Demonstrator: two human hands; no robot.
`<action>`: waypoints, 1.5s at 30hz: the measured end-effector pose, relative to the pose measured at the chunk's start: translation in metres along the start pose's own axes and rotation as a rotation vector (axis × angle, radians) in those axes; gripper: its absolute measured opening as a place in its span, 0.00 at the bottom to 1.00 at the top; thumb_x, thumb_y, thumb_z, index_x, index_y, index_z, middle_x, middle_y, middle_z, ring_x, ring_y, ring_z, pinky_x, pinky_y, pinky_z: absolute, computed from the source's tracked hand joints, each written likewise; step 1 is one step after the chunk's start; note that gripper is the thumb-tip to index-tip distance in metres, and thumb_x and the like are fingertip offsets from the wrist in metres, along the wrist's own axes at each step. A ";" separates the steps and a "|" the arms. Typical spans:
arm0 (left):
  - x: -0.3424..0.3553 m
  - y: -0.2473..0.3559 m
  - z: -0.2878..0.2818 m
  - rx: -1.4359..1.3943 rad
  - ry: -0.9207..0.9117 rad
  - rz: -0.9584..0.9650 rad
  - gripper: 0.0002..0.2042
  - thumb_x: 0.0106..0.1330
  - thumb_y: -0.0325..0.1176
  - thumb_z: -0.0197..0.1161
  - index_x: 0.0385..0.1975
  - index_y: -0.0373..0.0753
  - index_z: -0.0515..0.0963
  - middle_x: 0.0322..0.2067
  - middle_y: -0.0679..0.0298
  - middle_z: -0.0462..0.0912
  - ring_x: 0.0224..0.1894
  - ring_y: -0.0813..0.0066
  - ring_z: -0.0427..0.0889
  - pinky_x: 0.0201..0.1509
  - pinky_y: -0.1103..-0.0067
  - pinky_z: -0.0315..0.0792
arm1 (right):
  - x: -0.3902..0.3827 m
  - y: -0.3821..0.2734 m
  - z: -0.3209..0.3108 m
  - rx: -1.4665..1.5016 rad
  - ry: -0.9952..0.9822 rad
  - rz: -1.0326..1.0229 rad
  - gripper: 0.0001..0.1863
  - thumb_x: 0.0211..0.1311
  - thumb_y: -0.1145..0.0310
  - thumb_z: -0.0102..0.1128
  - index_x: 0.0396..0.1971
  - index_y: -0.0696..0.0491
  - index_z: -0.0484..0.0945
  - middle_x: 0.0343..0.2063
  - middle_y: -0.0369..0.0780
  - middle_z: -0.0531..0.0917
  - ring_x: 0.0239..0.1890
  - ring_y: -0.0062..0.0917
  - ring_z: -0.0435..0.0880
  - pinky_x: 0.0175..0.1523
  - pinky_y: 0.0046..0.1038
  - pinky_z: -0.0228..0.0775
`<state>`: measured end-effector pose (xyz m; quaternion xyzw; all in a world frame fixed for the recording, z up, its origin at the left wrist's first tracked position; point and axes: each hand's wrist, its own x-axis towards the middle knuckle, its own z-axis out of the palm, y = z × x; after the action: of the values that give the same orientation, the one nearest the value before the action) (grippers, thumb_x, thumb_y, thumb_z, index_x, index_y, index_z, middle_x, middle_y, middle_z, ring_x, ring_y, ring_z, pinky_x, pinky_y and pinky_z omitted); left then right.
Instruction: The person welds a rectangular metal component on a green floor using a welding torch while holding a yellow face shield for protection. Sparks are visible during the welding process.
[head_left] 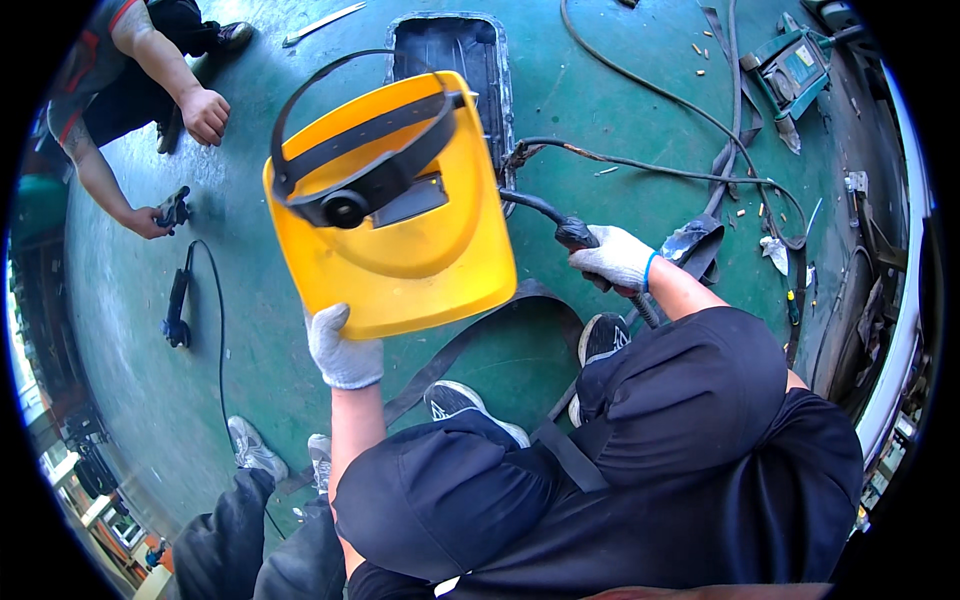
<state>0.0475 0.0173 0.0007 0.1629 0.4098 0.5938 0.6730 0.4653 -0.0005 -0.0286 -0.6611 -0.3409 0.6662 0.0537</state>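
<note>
My left hand (342, 348), in a grey knit glove, grips the lower edge of a yellow welding face shield (420, 260) with a black headband, held up over the green floor. My right hand (617, 258), also gloved, is closed around the black handle of a welding torch (573, 232). Its dark hose runs toward a rectangular metal frame (497, 70) lying on the floor, partly hidden behind the shield. My knees in dark trousers fill the lower middle.
A crouching person at upper left holds a small tool (174, 208) near the floor. A black power tool (178, 305) with a cord lies at the left. Another person's legs (250, 520) stand at lower left. Cables (690, 110) and a teal machine (790, 70) lie upper right.
</note>
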 end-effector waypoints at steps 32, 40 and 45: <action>-0.003 0.025 -0.022 -0.085 0.097 0.066 0.33 0.65 0.34 0.60 0.73 0.33 0.69 0.68 0.52 0.78 0.71 0.50 0.77 0.78 0.55 0.68 | -0.003 0.000 -0.001 0.005 0.002 -0.043 0.15 0.64 0.57 0.68 0.39 0.52 0.78 0.25 0.35 0.80 0.23 0.20 0.79 0.28 0.29 0.74; 0.007 -0.007 0.003 -0.019 -0.045 -0.059 0.34 0.63 0.29 0.60 0.73 0.33 0.69 0.68 0.52 0.78 0.70 0.51 0.78 0.76 0.56 0.71 | -0.009 -0.007 -0.003 -0.009 0.017 0.012 0.15 0.64 0.58 0.68 0.40 0.53 0.78 0.25 0.35 0.80 0.22 0.20 0.78 0.28 0.29 0.74; 0.004 -0.007 0.032 0.026 -0.051 -0.037 0.37 0.57 0.23 0.59 0.74 0.34 0.68 0.68 0.50 0.77 0.70 0.48 0.78 0.75 0.57 0.73 | -0.005 -0.006 0.001 0.010 0.013 0.021 0.15 0.65 0.59 0.68 0.41 0.53 0.78 0.25 0.34 0.79 0.22 0.19 0.78 0.28 0.28 0.74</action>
<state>0.0758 0.0278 0.0133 0.1789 0.4032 0.5716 0.6919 0.4629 0.0016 -0.0215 -0.6689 -0.3300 0.6640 0.0524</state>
